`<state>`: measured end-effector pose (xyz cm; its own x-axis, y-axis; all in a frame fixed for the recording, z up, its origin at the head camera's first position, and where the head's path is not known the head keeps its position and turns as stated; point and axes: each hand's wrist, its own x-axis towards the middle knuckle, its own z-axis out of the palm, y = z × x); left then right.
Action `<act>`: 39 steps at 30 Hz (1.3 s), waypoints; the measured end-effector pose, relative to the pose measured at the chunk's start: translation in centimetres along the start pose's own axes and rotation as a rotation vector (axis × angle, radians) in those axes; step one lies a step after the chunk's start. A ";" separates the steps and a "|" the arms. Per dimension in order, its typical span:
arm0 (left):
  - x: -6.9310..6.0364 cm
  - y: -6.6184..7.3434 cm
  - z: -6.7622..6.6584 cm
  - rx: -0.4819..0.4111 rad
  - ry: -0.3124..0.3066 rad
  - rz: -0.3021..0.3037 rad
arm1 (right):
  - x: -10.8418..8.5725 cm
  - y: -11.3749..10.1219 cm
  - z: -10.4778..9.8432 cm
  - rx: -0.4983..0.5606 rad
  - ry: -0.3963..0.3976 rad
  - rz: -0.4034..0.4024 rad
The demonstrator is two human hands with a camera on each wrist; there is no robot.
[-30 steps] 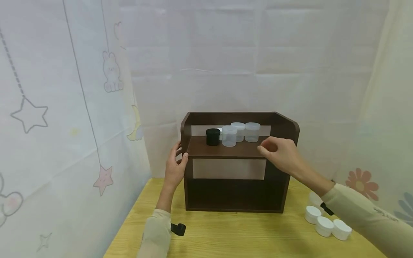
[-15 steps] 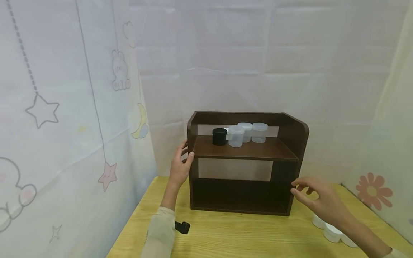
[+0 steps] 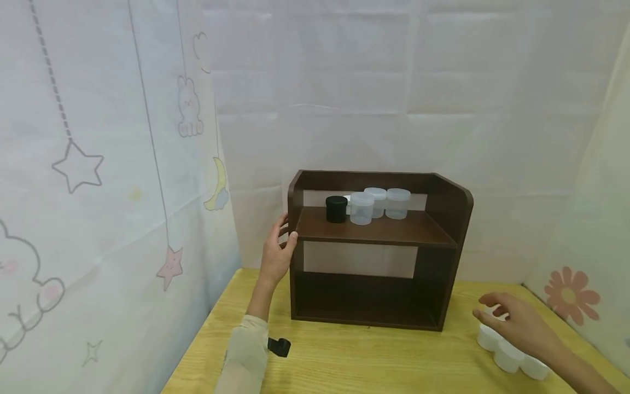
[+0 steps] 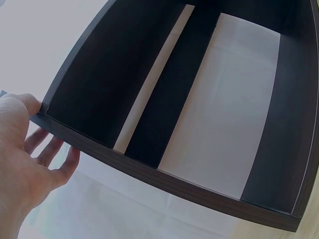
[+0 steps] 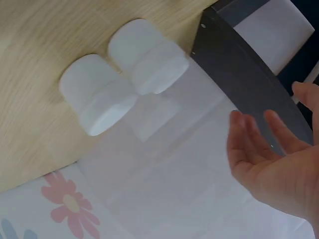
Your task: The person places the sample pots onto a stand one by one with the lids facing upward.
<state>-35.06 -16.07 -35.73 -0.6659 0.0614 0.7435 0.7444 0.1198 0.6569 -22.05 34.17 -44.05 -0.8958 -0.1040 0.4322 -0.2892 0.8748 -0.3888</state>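
A dark brown two-tier shelf [image 3: 384, 234] stands on the table. My left hand [image 3: 276, 257] holds its left side panel, the thumb at the front edge and the other fingers on the outer face, as the left wrist view shows. Over at the right, my right hand [image 3: 524, 328] hovers with loosely bent fingers and nothing in them. Several white lidded jars [image 3: 508, 357] are clustered below that hand, which partly covers them. In the right wrist view two white jars [image 5: 97, 94] show apart from the hand.
On the upper tier are a black jar [image 3: 336, 210], a translucent jar [image 3: 361, 210] in front, two more translucent jars and a mostly hidden white one. A patterned wall sheet [image 3: 187, 230] borders the table's left; another with a red flower [image 3: 568, 295] borders the right.
My right hand has moved from beside the upper tier down and right to the white jars, its fingers spreading. The left hand has stayed on the shelf. The head view has shifted slightly.
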 end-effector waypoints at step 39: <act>0.0 0.5 -0.2 0.014 0.025 -0.023 | -1.8 5.2 4.7 -0.135 -0.216 0.189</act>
<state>-34.63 -16.24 -35.38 -0.6814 0.0339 0.7311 0.7280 0.1346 0.6722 -23.56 36.71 -50.61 -0.9845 -0.0193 0.1743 -0.0765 0.9416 -0.3281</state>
